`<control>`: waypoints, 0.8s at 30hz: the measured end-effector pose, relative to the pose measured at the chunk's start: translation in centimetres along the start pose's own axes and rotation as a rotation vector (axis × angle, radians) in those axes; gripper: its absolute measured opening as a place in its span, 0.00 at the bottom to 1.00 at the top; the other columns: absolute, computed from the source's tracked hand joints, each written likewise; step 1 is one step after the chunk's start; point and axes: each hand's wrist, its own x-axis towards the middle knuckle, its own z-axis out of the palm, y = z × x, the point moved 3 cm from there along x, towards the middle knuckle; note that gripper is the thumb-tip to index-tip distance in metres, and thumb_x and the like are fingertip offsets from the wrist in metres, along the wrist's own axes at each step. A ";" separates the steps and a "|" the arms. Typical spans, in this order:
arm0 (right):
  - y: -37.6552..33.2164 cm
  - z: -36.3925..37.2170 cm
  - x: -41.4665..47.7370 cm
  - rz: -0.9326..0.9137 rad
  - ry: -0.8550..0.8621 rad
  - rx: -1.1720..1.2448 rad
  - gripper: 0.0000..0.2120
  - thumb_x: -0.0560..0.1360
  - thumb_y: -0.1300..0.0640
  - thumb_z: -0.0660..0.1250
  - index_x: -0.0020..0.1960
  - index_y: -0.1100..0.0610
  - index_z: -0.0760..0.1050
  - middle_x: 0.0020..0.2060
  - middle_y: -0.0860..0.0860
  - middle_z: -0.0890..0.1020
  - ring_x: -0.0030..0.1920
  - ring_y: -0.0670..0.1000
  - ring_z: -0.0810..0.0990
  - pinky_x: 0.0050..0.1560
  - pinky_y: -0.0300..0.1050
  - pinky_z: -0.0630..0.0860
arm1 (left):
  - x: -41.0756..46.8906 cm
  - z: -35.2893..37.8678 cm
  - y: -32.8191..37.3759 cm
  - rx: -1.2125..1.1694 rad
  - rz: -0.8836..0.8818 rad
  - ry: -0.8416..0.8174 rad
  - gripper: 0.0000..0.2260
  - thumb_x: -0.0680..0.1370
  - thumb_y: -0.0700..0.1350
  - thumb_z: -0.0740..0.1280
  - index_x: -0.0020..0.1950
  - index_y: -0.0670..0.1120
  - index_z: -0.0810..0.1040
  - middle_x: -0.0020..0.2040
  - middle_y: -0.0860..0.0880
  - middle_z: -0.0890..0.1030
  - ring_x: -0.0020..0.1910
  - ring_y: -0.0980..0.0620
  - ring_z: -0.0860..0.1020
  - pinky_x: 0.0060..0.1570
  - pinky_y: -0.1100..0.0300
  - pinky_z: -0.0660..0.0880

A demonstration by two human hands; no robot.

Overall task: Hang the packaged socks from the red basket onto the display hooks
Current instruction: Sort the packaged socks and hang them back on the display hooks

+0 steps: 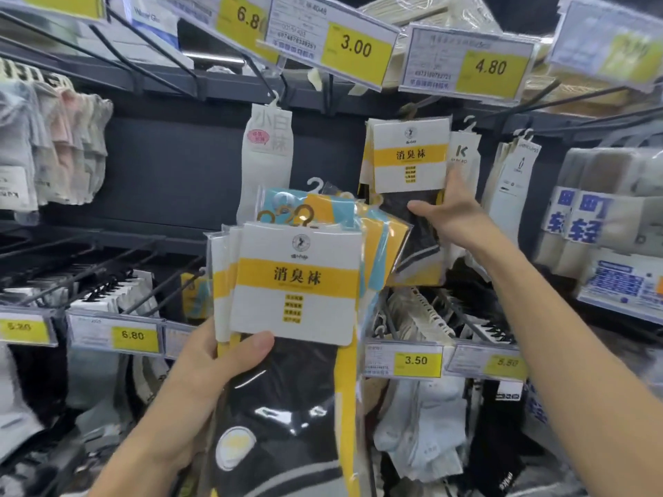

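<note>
My left hand (201, 385) grips a stack of packaged socks (297, 299): clear bags with white-and-yellow header cards, black socks inside, some blue-and-yellow packs behind, hanger hooks at the top. My right hand (452, 213) reaches up and holds the lower part of a matching sock pack (410, 156) that hangs from a display hook (412, 107) under the 4.80 price tag (491, 68). Several like packs hang behind it. The red basket is out of view.
A white sock pack (267, 148) hangs left of the target hook, under the 3.00 tag (355, 48). More hanging socks (53, 145) fill the left side, and grey packs (606, 209) the right. Lower hooks with price tags (416, 360) jut out toward me.
</note>
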 end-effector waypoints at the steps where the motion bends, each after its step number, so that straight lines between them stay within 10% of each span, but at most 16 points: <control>1: -0.5 -0.1 -1.1 0.019 0.040 0.008 0.28 0.78 0.54 0.69 0.73 0.52 0.61 0.58 0.44 0.76 0.58 0.49 0.76 0.52 0.42 0.73 | 0.2 0.6 0.1 -0.011 0.012 0.000 0.29 0.64 0.64 0.78 0.62 0.55 0.82 0.61 0.48 0.84 0.60 0.46 0.82 0.57 0.52 0.79; 5: -3.4 -1.4 -9.5 -0.158 0.483 0.269 0.18 0.76 0.46 0.68 0.64 0.43 0.72 0.48 0.40 0.80 0.50 0.42 0.79 0.51 0.46 0.80 | 0.8 2.1 0.0 -0.060 0.036 0.020 0.27 0.63 0.64 0.79 0.59 0.57 0.83 0.59 0.49 0.85 0.58 0.47 0.84 0.56 0.52 0.79; 9: -7.1 2.3 -16.9 -0.211 0.136 0.271 0.27 0.60 0.30 0.73 0.56 0.31 0.69 0.46 0.38 0.80 0.44 0.39 0.80 0.40 0.32 0.76 | 1.0 3.1 -0.1 -0.053 0.072 0.058 0.24 0.65 0.62 0.78 0.59 0.58 0.83 0.57 0.51 0.86 0.57 0.50 0.84 0.50 0.64 0.80; 17: -4.2 3.6 -16.6 -0.045 -0.126 0.474 0.27 0.67 0.59 0.79 0.59 0.40 0.73 0.49 0.40 0.86 0.49 0.42 0.85 0.48 0.41 0.82 | 0.9 3.4 -1.6 -0.135 -0.003 0.095 0.27 0.62 0.70 0.74 0.58 0.63 0.83 0.60 0.55 0.84 0.62 0.51 0.81 0.69 0.43 0.70; 24: -3.8 2.7 -17.1 -0.062 -0.232 0.576 0.19 0.61 0.51 0.78 0.51 0.41 0.79 0.48 0.44 0.87 0.48 0.44 0.86 0.45 0.31 0.79 | 1.2 5.3 -0.1 -0.045 0.130 0.047 0.14 0.72 0.58 0.71 0.57 0.62 0.84 0.56 0.55 0.86 0.56 0.55 0.84 0.48 0.69 0.79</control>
